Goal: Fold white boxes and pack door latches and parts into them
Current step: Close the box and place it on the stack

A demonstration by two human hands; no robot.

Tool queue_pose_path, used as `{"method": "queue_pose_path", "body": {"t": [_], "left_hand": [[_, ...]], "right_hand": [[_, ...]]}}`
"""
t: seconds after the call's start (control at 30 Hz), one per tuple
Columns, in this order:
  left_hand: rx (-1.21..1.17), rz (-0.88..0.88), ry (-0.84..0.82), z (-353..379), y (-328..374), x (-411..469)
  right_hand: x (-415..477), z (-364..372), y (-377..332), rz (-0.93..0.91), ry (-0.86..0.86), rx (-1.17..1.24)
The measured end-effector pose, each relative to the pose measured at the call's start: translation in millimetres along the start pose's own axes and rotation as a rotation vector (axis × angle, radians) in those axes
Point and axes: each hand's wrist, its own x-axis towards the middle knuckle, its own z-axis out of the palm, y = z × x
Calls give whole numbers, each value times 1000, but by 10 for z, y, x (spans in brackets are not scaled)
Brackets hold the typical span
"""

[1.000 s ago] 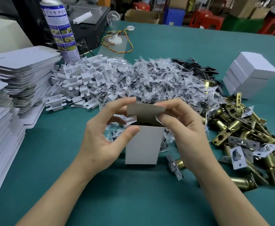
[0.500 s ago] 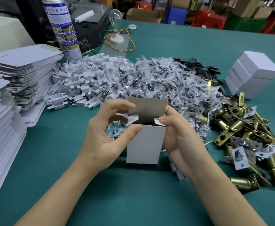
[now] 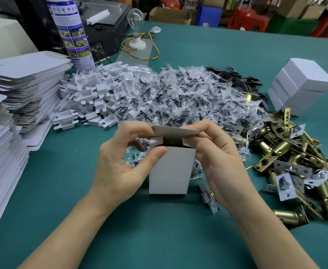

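A small white box [image 3: 170,169] stands upright on the green table, its top lid flap bent forward over the opening. My left hand [image 3: 120,162] grips its left side, thumb on the front face and fingers at the lid's left corner. My right hand [image 3: 217,158] holds the right side, fingers pinching the lid's right edge. A pile of brass door latches [image 3: 295,162] lies to the right. Clear bags of small dark parts [image 3: 188,98] are heaped behind the box. White card inserts [image 3: 97,92] lie in a heap at the left rear.
Stacks of flat box blanks [image 3: 13,94] fill the left side. Folded white boxes [image 3: 303,84] are stacked at the right rear. A spray can [image 3: 71,32], a bulb on a wired socket [image 3: 136,30] and a dark machine [image 3: 104,26] stand at the back. Black metal pieces [image 3: 237,78] lie behind the bags.
The lid flap has been raised upright and then bent forward over the opening. My right fingers moved from the box's side up to the lid's edge.
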Motion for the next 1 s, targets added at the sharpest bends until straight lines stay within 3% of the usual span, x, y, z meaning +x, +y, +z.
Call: {"method": "queue_pose_path", "body": {"t": [0.43, 0.63, 1.0], "left_hand": [[-14, 28, -70, -25, 0, -11], [-15, -10, -73, -6, 83, 29], [-78, -122, -49, -14, 140, 63]], "right_hand": [[-52, -14, 24, -85, -64, -76], [-74, -33, 37, -157, -56, -244], [-84, 8, 45, -216, -63, -342]]}}
